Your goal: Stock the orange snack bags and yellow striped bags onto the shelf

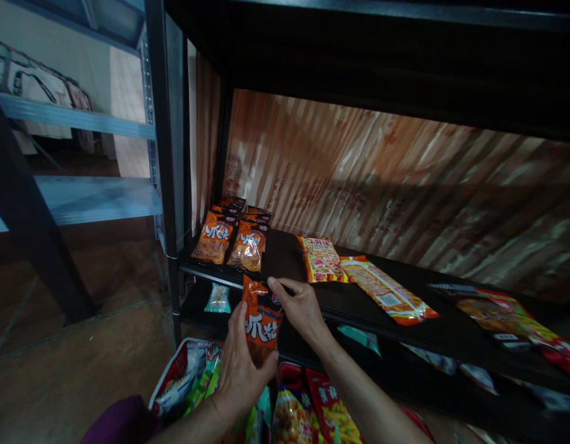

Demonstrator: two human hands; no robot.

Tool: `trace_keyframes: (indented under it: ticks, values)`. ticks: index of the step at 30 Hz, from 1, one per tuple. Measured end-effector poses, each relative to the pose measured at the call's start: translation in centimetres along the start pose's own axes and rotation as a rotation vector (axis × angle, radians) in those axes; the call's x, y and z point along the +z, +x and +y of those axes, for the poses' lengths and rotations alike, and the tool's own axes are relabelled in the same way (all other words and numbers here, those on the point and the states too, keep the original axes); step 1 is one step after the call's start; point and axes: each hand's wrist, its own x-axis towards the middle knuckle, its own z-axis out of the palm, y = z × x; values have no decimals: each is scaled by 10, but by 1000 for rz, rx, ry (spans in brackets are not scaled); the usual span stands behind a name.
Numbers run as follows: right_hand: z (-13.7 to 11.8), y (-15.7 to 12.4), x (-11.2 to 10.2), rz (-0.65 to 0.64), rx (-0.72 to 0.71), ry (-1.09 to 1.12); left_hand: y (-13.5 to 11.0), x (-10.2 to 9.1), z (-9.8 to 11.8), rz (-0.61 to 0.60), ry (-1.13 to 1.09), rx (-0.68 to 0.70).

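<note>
An orange and black snack bag is held up in front of the shelf edge, between both my hands. My left hand grips its lower part from the left and below. With thumb and fingers my right hand pinches its top right corner. Just beyond, matching orange snack bags stand in two rows at the left end of the black shelf. A red and yellow noodle snack bag lies on the shelf to the right of those rows.
Below my hands is a basket of mixed snack bags. Farther right on the shelf lie a long yellow-orange packet and colourful packets. A lower shelf holds a teal-and-white packet. A black shelf post rises at the left.
</note>
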Motion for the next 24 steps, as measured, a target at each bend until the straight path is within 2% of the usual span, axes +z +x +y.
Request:
trace_keyframes:
  ticks: [4, 7, 12, 14, 16, 18, 21, 24]
  values:
    - [-12, 15, 2, -94, -44, 61, 15, -9, -1, 54, -12, -7]
    - [-13, 31, 7, -138, -29, 206, 26, -17, -2, 73, -30, -46]
    - [5, 65, 27, 137, 60, 417, 38, -28, -4, 85, -52, -71]
    - [14, 79, 35, 210, 111, 438, 41, -30, -5, 102, -50, -69]
    - [23, 89, 41, 251, 144, 350, 44, -31, -7, 119, -40, -61]
    - [29, 98, 43, 259, 180, 159, 47, -32, -8, 132, -21, -56]
    - [32, 105, 44, 201, 261, -158, 51, -35, -11, 142, 3, -48]
    - [27, 106, 44, 132, 328, -350, 52, -36, -15, 140, 15, -50]
